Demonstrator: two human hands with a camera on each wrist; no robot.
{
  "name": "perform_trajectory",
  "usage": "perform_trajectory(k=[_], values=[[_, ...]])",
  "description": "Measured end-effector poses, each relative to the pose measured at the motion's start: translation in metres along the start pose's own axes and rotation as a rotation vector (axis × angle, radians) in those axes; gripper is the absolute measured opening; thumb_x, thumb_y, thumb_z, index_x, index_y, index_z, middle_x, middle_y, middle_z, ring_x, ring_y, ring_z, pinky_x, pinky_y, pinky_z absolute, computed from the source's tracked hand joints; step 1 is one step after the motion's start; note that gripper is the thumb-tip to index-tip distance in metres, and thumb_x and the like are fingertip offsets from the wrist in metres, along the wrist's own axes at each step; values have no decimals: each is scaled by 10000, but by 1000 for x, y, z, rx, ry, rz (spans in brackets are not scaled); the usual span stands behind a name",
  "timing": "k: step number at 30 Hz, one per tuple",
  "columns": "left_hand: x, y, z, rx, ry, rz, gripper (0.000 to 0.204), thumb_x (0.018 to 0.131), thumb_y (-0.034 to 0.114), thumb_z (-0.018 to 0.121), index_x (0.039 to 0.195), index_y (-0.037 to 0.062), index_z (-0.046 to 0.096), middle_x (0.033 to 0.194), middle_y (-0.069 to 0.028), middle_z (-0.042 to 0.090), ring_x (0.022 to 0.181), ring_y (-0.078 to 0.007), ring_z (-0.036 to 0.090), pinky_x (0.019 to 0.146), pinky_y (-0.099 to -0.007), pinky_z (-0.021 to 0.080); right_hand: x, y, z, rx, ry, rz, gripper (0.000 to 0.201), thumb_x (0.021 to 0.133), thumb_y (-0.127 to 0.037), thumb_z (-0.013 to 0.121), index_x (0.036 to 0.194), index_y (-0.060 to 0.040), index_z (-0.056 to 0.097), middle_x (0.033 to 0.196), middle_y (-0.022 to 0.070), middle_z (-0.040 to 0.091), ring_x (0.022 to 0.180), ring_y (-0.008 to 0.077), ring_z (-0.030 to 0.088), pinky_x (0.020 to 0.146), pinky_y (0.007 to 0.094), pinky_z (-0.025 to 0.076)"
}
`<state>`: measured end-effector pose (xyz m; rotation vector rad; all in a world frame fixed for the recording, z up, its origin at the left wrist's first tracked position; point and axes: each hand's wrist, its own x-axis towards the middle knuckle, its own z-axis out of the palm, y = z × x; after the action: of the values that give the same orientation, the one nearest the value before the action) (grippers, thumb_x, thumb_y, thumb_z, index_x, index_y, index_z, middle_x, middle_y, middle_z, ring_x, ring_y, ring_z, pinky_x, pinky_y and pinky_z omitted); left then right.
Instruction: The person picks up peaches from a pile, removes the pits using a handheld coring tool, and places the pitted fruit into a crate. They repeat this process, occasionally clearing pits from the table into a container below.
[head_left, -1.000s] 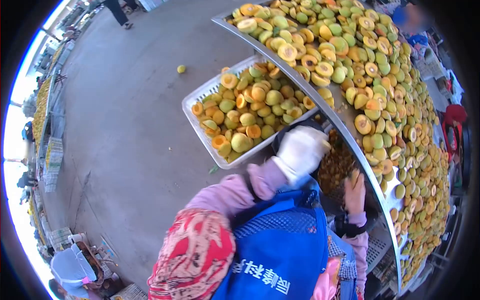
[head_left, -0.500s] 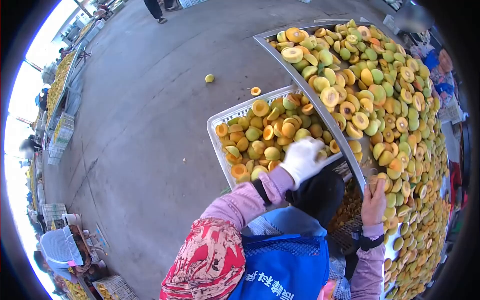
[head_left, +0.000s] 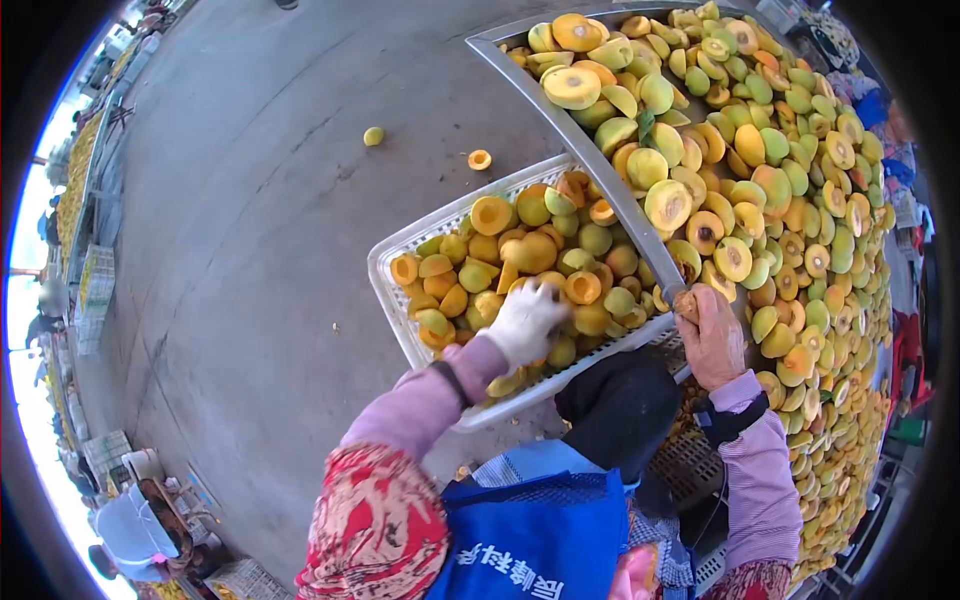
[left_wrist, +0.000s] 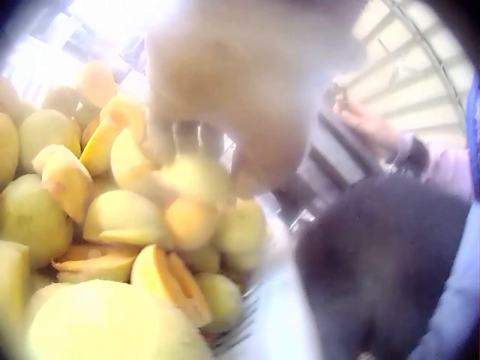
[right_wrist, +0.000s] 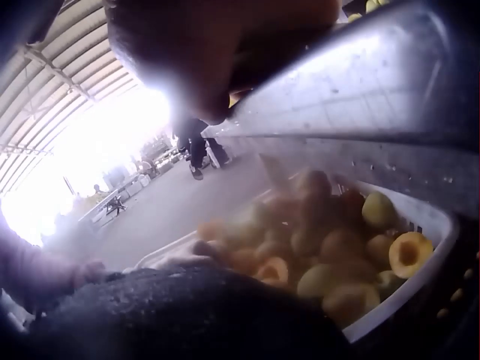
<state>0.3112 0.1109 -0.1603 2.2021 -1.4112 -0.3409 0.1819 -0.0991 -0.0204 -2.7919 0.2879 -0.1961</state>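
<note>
My left hand, in a white glove, reaches into a white plastic crate heaped with yellow-green apricots, many halved. In the left wrist view its blurred fingers curl round a yellowish apricot above the pile. My right hand, ungloved, is at the metal rim of a sloping table, its fingers and thumb round a small brown rounded object; its kind I cannot tell. The right wrist view shows this hand dark and close above the rim, with the crate below.
Halved apricots cover the table at the right. A whole fruit and a half lie on the concrete floor. My dark-clothed knee is beside the crate. A person in a pale hat is at lower left.
My left hand has gone from near my lap into the crate, among the apricots. My right hand has come up from below the table rim to its edge. The head view has shifted.
</note>
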Motion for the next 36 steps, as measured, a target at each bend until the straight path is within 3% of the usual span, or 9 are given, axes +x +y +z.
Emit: perform_trajectory(k=[3,6,8,14,19,21,25,29,36], values=[[-6,-10,-32,-493,-275,-28,159,687,197,670,815,104,651,767,-76,585,744,-257,593,674,-336,486,14,4,13,-5,55,-53,215,755,-120,604,890,-45,455,813,162,524,747,374,524,623,433,425],[41,-61,-71,-335,58,-198,145,724,131,631,851,61,638,750,-105,622,701,-238,619,656,-336,499,28,0,17,-37,8,-13,216,728,-112,622,860,-47,465,759,153,521,664,366,526,570,436,419],[83,-119,-80,-189,405,-218,156,726,128,612,856,45,637,802,-163,621,746,-326,606,680,-360,492,31,3,20,-43,56,-46,221,702,-109,640,829,-47,470,725,143,517,628,348,522,543,430,406],[170,-302,-67,82,-4,-591,219,753,238,583,922,110,637,883,-125,643,839,-309,610,737,-367,476,34,8,21,-114,28,-127,301,691,-126,662,874,-44,438,767,153,514,589,336,497,511,430,372],[188,-343,-11,272,-187,-576,238,771,260,571,944,107,627,924,-156,627,877,-316,598,752,-399,464,34,10,22,-175,-41,-144,344,713,-182,675,888,-52,409,832,173,520,576,309,483,504,415,371],[192,-328,6,381,-340,-584,406,790,183,565,1190,202,501,1206,-136,509,1036,-305,552,845,-387,469,32,11,20,-179,-78,-156,341,731,-214,669,864,-50,401,852,192,532,569,293,487,491,406,376],[201,-335,23,409,-433,-439,593,769,143,581,1311,265,374,1354,-180,324,1090,-365,502,877,-393,467,31,13,15,-150,-171,-130,331,750,-246,652,818,-44,399,863,228,555,570,288,502,484,392,377],[210,-321,45,451,-339,-502,627,747,111,582,1315,266,368,1356,-185,313,1085,-374,502,878,-389,474,33,13,11,-139,-236,-126,323,774,-276,621,780,-40,402,871,246,566,590,291,514,492,387,384],[219,-337,43,231,-523,-543,635,711,12,546,1281,267,430,1332,-187,316,1040,-351,547,896,-364,473,29,13,10,-100,-279,-45,275,799,-249,567,831,-72,358,868,240,522,599,336,495,505,443,340]])
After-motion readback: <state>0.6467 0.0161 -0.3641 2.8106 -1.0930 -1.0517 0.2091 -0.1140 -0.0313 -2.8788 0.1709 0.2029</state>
